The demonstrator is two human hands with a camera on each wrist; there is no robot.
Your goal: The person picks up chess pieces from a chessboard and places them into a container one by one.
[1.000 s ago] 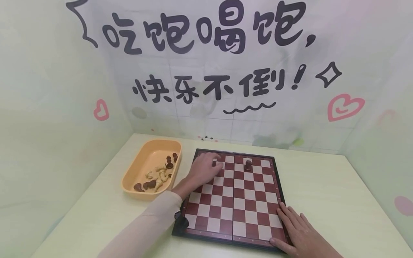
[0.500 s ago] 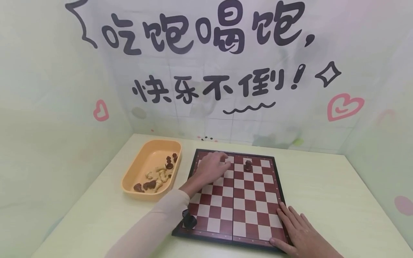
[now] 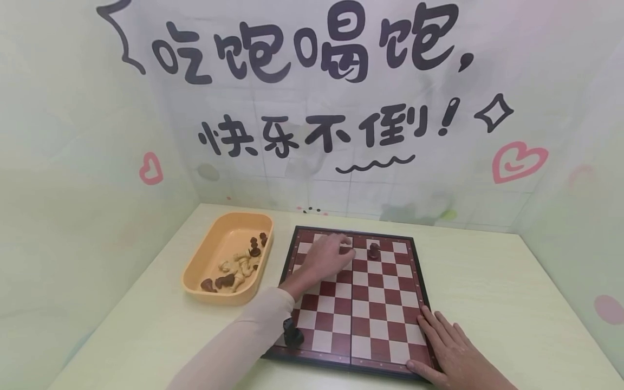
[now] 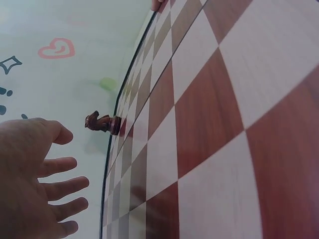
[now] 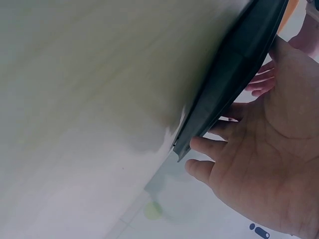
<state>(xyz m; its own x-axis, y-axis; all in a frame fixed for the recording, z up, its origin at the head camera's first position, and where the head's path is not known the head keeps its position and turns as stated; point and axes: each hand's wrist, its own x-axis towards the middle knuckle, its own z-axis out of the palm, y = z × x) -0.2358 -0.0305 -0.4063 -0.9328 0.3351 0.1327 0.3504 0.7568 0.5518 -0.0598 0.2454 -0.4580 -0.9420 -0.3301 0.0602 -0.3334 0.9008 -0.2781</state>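
Observation:
A brown chess knight (image 3: 374, 251) stands upright near the far edge of the red-and-white chessboard (image 3: 361, 309). Just left of it, over the far squares, is my left hand (image 3: 325, 258), its fingers loosely bent and holding nothing. In the left wrist view the spread fingers show a gap to the knight (image 4: 102, 123). My right hand (image 3: 455, 349) rests on the board's near right edge with straight fingers. The right wrist view shows those fingers along the dark side of the board (image 5: 224, 84).
An orange tray (image 3: 189, 279) with cream chess pieces (image 3: 241, 265) and dark chess pieces (image 3: 224, 280) sits left of the board. A dark device (image 3: 293, 334) hangs under the left sleeve (image 3: 244, 330), over the near left corner. A printed backdrop (image 3: 302, 184) stands behind the table.
My left hand has moved right across the far squares, toward the knight, and its sleeve and the dark device moved along. The right hand and the knight stayed in place.

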